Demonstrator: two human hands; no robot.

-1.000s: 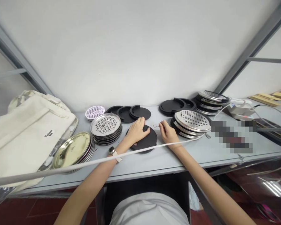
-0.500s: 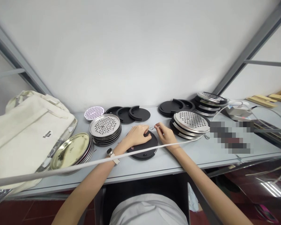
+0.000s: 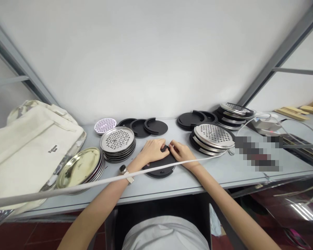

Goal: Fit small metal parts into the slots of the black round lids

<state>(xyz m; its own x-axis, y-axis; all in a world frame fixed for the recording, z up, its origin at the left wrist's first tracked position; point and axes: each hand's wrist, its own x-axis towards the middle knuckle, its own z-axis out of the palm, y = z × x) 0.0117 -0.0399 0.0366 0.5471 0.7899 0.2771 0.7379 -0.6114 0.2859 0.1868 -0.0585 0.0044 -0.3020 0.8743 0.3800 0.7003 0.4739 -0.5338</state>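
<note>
A round black plate point(image 3: 165, 159) with a raised rim lies on the table in front of me. My left hand point(image 3: 153, 150) rests over its far left part, fingers curled and closed on it. At the plate's far right edge, my right hand point(image 3: 182, 153) is pinched, close to the left fingertips. A thin wire is at those fingertips, mostly hidden now. Left of my hands is a stack of metal discs point(image 3: 117, 140) with perforated tops. To the right stands another stack of perforated discs point(image 3: 214, 135) with black parts between them.
Black round parts point(image 3: 156, 126) lie along the wall, with more black parts point(image 3: 190, 119) farther right. Gold-coloured plates point(image 3: 79, 168) and a cream bag point(image 3: 28, 146) are at left. A white cable point(image 3: 94, 183) crosses in front of my forearms. Wooden pieces point(image 3: 292, 111) lie far right.
My right hand has moved slightly left, bringing its fingertips to the plate's edge beside my left fingers. The wire that showed between the hands is now mostly hidden.
</note>
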